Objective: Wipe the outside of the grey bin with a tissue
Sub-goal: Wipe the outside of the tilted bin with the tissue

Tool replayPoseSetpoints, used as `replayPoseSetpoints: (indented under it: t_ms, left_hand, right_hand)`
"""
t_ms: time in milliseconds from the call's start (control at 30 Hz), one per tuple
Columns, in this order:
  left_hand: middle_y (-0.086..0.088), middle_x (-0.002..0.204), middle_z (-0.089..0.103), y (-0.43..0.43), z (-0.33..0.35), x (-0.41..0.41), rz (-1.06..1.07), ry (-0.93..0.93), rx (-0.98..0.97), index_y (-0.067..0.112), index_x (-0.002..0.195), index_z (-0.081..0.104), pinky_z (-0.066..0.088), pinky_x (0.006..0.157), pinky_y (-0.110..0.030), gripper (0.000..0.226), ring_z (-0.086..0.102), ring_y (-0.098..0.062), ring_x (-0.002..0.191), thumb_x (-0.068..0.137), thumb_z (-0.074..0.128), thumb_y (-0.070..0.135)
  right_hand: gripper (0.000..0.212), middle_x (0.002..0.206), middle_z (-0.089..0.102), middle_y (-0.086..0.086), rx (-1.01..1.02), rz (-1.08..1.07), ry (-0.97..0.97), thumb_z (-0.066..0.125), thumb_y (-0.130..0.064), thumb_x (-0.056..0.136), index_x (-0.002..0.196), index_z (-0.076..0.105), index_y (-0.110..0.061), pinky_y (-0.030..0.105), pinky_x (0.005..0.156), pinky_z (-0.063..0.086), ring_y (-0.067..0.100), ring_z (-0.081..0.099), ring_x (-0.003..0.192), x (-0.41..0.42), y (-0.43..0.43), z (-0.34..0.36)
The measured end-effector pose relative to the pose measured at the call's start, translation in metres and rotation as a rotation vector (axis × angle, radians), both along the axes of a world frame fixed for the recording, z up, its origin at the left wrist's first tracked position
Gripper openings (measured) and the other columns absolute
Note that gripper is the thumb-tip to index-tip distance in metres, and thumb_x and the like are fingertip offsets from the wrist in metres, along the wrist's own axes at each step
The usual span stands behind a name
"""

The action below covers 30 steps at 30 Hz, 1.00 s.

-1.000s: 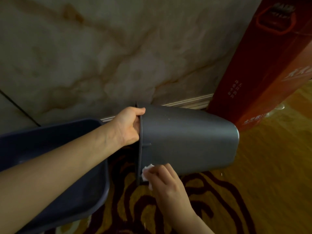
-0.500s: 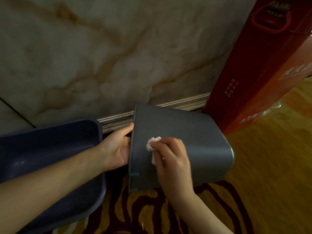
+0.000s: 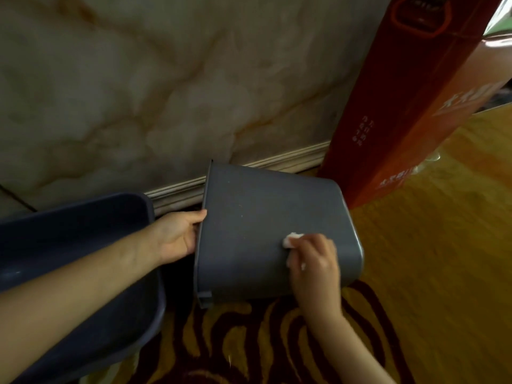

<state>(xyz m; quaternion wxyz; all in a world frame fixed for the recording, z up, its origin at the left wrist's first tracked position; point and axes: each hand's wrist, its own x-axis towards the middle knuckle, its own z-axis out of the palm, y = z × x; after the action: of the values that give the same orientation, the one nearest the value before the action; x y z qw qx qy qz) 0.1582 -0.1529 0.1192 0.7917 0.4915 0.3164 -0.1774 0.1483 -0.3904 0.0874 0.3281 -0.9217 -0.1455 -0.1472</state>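
Observation:
The grey bin [image 3: 257,231] lies tipped on its side in mid-frame, its open rim facing left and its base to the right. My left hand [image 3: 180,235] grips that rim, with the fingers hidden inside the bin. My right hand [image 3: 314,261] presses a small crumpled white tissue [image 3: 291,239] against the upturned side wall, near the base end. Only a bit of the tissue shows past my fingers.
A larger dark blue tub [image 3: 83,245] sits at the left, under my left forearm. A tall red cardboard box [image 3: 401,106] leans against the marble wall [image 3: 166,79] at the right. A yellow carpet with dark red swirls [image 3: 429,259] covers the floor.
My right hand has slid the tissue from the bin's rim end across the side wall toward its base. The bin has rolled so a broader side faces up. My left hand stays on the rim.

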Motion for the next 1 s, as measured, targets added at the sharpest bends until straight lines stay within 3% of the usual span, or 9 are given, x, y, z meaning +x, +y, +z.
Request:
replayPoseSetpoints:
  t_ms: [133,233,367,467,533,633,733,867,1000]
  left_hand:
    - [-0.005,0.056,0.072,0.008,0.002,0.004,0.027,-0.013,0.014,0.008,0.088,0.061,0.056,0.046,-0.024,0.023,0.069,-0.014,0.049,0.095,0.038,0.009]
    - [-0.001,0.056,0.072,0.012,0.003,0.01,0.06,-0.068,0.029,0.013,0.087,0.06,0.056,0.046,-0.022,0.026,0.069,-0.01,0.049,0.095,0.036,0.005]
    - [0.002,0.057,0.073,0.012,0.001,0.012,0.039,-0.086,0.049,0.014,0.091,0.059,0.056,0.048,-0.021,0.029,0.068,-0.007,0.05,0.094,0.034,-0.002]
    - [0.0,0.057,0.073,0.012,-0.001,0.012,0.028,-0.093,0.043,0.013,0.09,0.058,0.056,0.049,-0.023,0.031,0.069,-0.009,0.051,0.094,0.032,-0.003]
    - [-0.001,0.057,0.073,0.014,-0.003,0.014,0.028,-0.085,0.038,0.013,0.089,0.058,0.056,0.049,-0.024,0.031,0.069,-0.01,0.051,0.094,0.032,-0.003]
    - [0.0,0.057,0.073,0.017,-0.005,0.015,0.002,-0.066,0.033,0.014,0.088,0.059,0.056,0.048,-0.024,0.03,0.069,-0.01,0.05,0.093,0.035,-0.003]
    - [0.0,0.058,0.073,0.02,-0.006,0.016,-0.018,-0.052,0.034,0.014,0.088,0.059,0.057,0.047,-0.024,0.028,0.07,-0.01,0.052,0.093,0.037,-0.003]
    - [-0.001,0.062,0.074,0.022,-0.006,0.017,-0.028,-0.049,0.022,0.014,0.092,0.06,0.058,0.051,-0.026,0.028,0.071,-0.012,0.055,0.093,0.037,-0.002]
    - [0.0,0.06,0.073,0.021,-0.005,0.018,-0.032,-0.053,0.027,0.013,0.091,0.059,0.057,0.05,-0.025,0.028,0.07,-0.011,0.053,0.093,0.036,-0.002]
  right_hand:
    - [0.015,0.094,0.063,0.015,-0.049,-0.286,0.085,0.062,0.005,0.082,0.094,0.069,-0.001,0.022,0.079,0.033,0.031,0.056,0.092,0.025,-0.041,0.001]
    - [0.015,0.095,0.061,0.013,-0.021,-0.331,0.081,0.061,0.0,0.086,0.099,0.068,-0.003,0.027,0.074,0.039,0.028,0.056,0.092,0.028,-0.035,0.009]
    - [0.016,0.086,0.062,0.009,0.036,0.07,-0.011,0.069,0.002,0.078,0.091,0.069,-0.008,0.018,0.066,0.04,0.023,0.058,0.081,0.0,0.04,0.023]
    - [0.02,0.086,0.062,0.01,-0.003,0.397,-0.035,0.068,0.004,0.075,0.092,0.069,-0.007,0.029,0.065,0.049,0.024,0.056,0.08,-0.018,0.089,0.024]
    - [0.023,0.085,0.061,0.013,-0.058,0.462,-0.03,0.067,0.005,0.072,0.093,0.068,-0.004,0.036,0.063,0.052,0.03,0.056,0.079,-0.013,0.097,0.021]
    - [0.019,0.084,0.062,0.016,-0.034,0.318,0.01,0.068,0.003,0.072,0.09,0.069,-0.004,0.037,0.07,0.048,0.035,0.057,0.081,0.007,0.075,0.014]
    - [0.01,0.085,0.061,0.014,-0.048,0.043,0.06,0.065,-0.001,0.08,0.087,0.071,-0.004,0.029,0.073,0.038,0.033,0.055,0.087,0.031,0.029,0.005]
    - [0.017,0.098,0.062,0.014,-0.111,-0.273,0.084,0.057,-0.005,0.09,0.101,0.069,-0.003,0.027,0.077,0.035,0.03,0.054,0.096,0.056,-0.027,0.003]
    - [0.016,0.094,0.062,0.013,-0.068,-0.263,0.034,0.058,-0.005,0.089,0.1,0.069,-0.004,0.024,0.074,0.034,0.028,0.054,0.093,0.053,-0.007,0.011]
